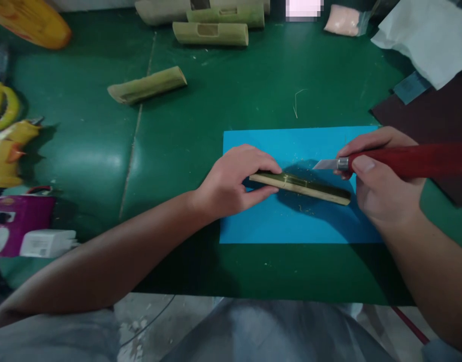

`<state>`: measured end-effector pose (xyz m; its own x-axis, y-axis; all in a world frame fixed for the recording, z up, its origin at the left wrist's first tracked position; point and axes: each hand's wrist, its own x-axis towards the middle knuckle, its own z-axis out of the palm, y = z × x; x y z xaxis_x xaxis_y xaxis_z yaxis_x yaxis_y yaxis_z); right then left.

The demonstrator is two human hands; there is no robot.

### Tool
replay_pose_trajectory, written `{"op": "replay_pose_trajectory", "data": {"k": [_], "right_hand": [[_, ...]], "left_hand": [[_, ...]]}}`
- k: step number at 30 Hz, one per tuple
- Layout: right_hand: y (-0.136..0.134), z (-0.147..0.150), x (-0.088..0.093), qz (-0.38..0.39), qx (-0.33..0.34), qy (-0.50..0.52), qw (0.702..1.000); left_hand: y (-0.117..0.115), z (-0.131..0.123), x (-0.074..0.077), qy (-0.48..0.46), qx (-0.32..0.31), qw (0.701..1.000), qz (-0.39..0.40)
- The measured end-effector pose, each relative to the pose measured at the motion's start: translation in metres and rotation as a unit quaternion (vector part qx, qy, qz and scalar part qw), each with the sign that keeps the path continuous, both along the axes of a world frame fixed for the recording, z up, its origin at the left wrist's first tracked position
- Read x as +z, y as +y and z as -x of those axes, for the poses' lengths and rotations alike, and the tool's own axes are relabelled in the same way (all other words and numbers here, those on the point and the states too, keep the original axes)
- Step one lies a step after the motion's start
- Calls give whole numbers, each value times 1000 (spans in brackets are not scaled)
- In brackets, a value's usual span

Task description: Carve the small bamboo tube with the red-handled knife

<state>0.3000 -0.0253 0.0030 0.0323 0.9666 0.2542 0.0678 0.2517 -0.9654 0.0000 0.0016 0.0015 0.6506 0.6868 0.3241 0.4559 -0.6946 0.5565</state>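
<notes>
A thin green bamboo strip [310, 187] lies on a blue sheet [291, 221] on the green table. My left hand [236, 178] is closed over the strip's left end, pinching it between fingers and thumb. My right hand [378, 181] grips a knife with a red handle [412, 159]; its short silver blade [326, 164] points left, just above the strip's right half. Small shavings dot the blue sheet around the strip.
Cut bamboo tubes lie at the back: one loose [148, 85], others stacked [212, 32]. Yellow objects [6, 151] and a purple box [15, 221] sit at the left edge. White paper [431, 35] and a dark sheet [435, 115] lie at the right.
</notes>
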Motion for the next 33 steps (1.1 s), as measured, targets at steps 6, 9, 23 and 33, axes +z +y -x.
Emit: {"op": "replay_pose_trajectory", "data": {"k": [6,9,23,33], "right_hand": [[-8,11,5,-5,22,-44,999],[-11,15,9,-26,33,-59,997],[-12,21,17,48,66,-84,993],[-15,16,11,-27,53,-132,989]], "left_hand": [[4,-2,-4,0,-42,999,-20],[5,-1,-6,-3,-51,998,-32],[6,-1,-6,8,-44,999,-15],[-4,-10,15,-37,25,996,-75]]}}
